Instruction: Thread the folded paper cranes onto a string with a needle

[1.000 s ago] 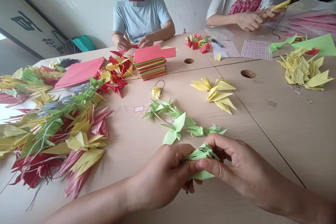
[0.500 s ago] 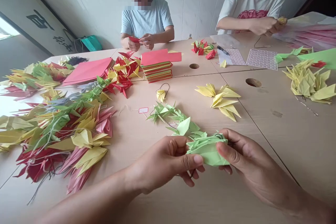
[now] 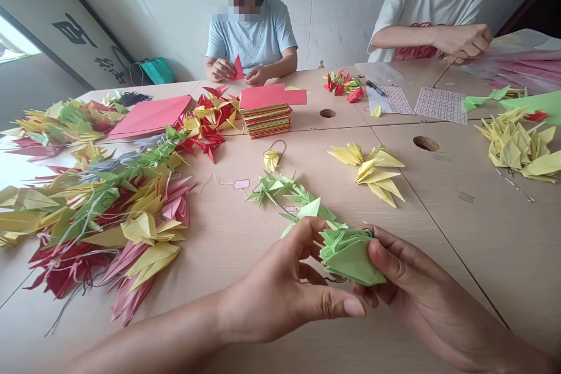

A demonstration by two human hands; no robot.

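Note:
My right hand (image 3: pixel 412 269) grips a bundle of light green folded paper cranes (image 3: pixel 350 257), thumb on the near face and fingers behind. My left hand (image 3: pixel 280 280) is at the bundle's left side, thumb stretched out below it and lifted off the paper. Its fingers curve behind the left edge; whether they touch the paper I cannot tell. A dark cord shows at the bundle's top and beneath it. From the bundle a string of green cranes (image 3: pixel 293 193) trails away over the table (image 3: pixel 245 245). Beyond it lies a small yellow folded piece (image 3: pixel 272 159) with a dark cord loop.
Heaped strings of coloured paper cranes (image 3: pixel 149 228) cover the left side. Farther back are a paper stack (image 3: pixel 265 120), red sheets (image 3: pixel 153 117) and red-yellow cranes (image 3: pixel 210 123). Yellow cranes (image 3: pixel 372 169) lie right of centre, more (image 3: pixel 517 146) farther right. Two people sit opposite, hands busy.
My left thumb has come off the green bundle and stretched out below it. The bundle stays in my right hand, slightly tilted. Opposite, one person's red paper is now raised to a point.

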